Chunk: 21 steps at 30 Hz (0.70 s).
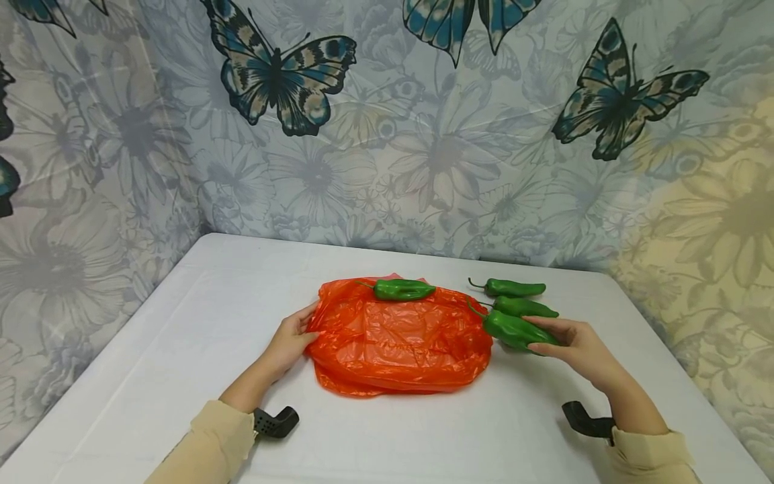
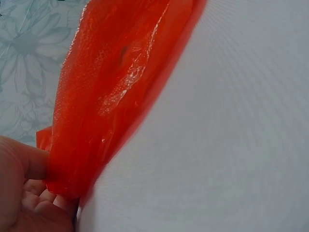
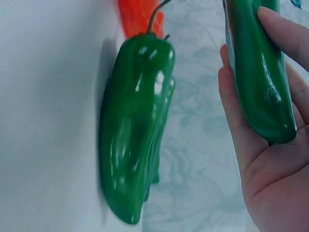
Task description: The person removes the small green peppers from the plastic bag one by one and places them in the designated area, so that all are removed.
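Red crinkled plastic makes up the bag (image 1: 402,349), which I record on the white table (image 1: 157,376) and take as the centre of my dial. At nine o'clock the left hand (image 1: 289,344) is clamped on its edge; I confirm plastic between thumb and fingers in the left wrist view. At three o'clock the right hand (image 1: 579,346) has thumb and fingers closed around a green pepper (image 1: 508,328), its stem pointing toward nine. I cannot tell whether that pepper touches the bag. Two further peppers (image 1: 525,307) lie around two o'clock, close together, stems likewise toward nine. One last pepper (image 1: 404,290) rests on top of the bag at twelve, near its far edge. Beyond twelve I note a butterfly-print backdrop (image 1: 435,161).
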{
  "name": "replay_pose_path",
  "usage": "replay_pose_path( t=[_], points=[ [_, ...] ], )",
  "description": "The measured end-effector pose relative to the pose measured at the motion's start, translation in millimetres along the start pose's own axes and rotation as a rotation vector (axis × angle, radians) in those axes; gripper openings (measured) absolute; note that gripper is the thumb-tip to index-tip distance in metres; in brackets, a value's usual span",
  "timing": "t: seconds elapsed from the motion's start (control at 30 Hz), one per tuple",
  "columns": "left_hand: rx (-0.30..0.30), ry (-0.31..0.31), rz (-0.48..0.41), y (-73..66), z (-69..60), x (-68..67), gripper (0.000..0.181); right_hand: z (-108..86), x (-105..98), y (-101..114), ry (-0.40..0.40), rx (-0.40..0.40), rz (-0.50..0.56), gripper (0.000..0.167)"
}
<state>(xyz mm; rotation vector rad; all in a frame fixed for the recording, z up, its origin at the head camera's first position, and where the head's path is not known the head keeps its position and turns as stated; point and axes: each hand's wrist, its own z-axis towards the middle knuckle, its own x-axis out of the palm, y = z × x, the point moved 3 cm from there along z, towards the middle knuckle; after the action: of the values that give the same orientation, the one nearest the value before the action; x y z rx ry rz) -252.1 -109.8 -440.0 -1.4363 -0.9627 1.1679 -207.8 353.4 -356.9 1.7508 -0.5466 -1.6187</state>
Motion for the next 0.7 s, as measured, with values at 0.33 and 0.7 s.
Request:
replay_pose_path(
  t=[0.33,0.7],
  points=[
    [-0.009,0.007,-0.015,1.1,1.1,0.9,0.063,-18.6,-12.1,-17.0,-0.013,-0.015,0.019,0.051],
    [0.002,0.025,-0.017,-1.2,-0.8,1.0,0.063,-27.5,-17.1,-31.2,0.032,0.024,0.069,0.05]
  ],
)
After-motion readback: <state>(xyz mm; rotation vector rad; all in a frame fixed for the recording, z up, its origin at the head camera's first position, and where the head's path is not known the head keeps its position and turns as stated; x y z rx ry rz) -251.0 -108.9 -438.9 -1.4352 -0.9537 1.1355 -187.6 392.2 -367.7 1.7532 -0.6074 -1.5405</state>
